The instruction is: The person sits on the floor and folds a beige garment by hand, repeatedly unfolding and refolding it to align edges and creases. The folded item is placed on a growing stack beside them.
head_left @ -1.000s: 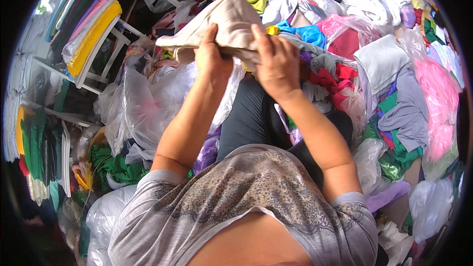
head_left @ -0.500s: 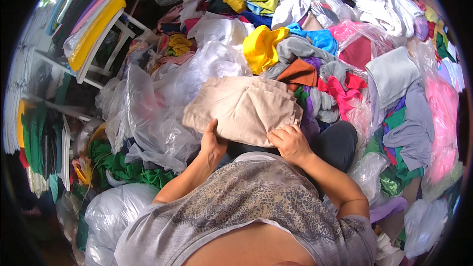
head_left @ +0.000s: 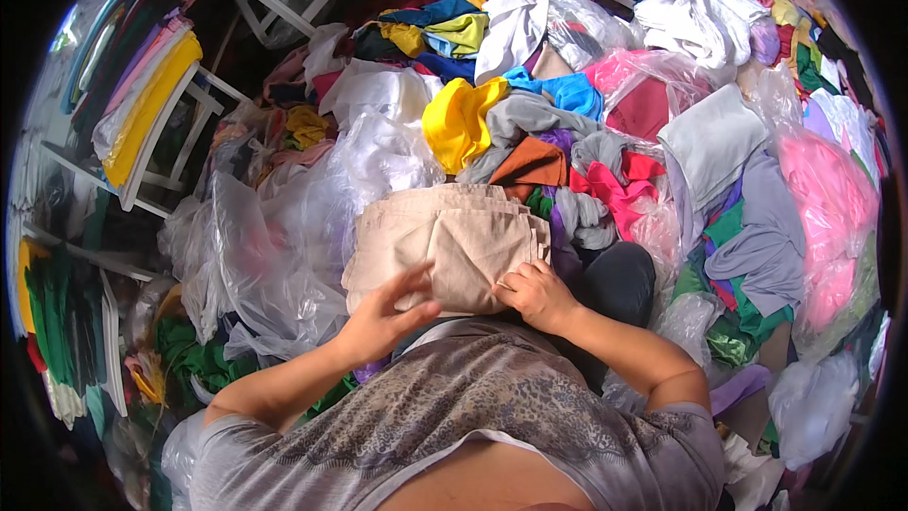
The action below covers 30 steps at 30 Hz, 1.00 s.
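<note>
A stack of folded beige cloth [head_left: 440, 241] rests in my lap, its layered edges showing at the far side and the right. My left hand [head_left: 390, 310] is over the stack's near left corner, thumb and fingers spread apart with nothing held between them. At the near right edge, my right hand [head_left: 537, 297] has its fingers curled and pressed on the beige cloth, pinching it.
Clear plastic bags [head_left: 274, 237] heap up at the left. Yellow cloth [head_left: 461, 123], grey cloth [head_left: 714, 147] and other loose fabrics pile ahead and right. A white rack [head_left: 156, 147] holds folded cloths at far left. Pink cloth in plastic [head_left: 828, 199] stands at right.
My left hand has let go of the stack's left edge and opened over its near corner. The stack has turned squarer to me and sits lower in view. My right hand keeps its grip.
</note>
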Each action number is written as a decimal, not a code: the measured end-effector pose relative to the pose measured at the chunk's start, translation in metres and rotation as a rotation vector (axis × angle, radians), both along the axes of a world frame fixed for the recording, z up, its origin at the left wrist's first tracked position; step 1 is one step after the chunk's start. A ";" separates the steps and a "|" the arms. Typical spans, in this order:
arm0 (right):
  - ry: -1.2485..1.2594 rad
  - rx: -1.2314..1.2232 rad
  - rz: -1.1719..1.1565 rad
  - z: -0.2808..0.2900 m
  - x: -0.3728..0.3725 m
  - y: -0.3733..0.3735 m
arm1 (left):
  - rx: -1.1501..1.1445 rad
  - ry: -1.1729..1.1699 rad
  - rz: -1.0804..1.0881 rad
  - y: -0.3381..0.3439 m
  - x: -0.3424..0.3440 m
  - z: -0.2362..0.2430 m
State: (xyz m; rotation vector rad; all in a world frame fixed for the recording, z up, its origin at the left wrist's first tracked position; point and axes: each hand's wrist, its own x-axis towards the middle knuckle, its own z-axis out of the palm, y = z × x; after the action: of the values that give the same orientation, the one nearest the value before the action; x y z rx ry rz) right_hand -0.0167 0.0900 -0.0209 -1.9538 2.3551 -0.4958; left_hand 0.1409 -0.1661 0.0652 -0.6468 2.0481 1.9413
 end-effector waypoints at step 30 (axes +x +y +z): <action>-0.530 -0.101 -1.178 -0.069 -0.401 -0.127 | -1.075 0.261 -0.598 0.014 -0.085 -0.105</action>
State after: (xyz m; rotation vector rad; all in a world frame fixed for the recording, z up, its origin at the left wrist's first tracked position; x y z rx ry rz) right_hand -0.4181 -0.0370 -0.0896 -0.1402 2.7964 -0.9834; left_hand 0.0560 -0.1519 -0.0402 0.1082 2.9149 0.5299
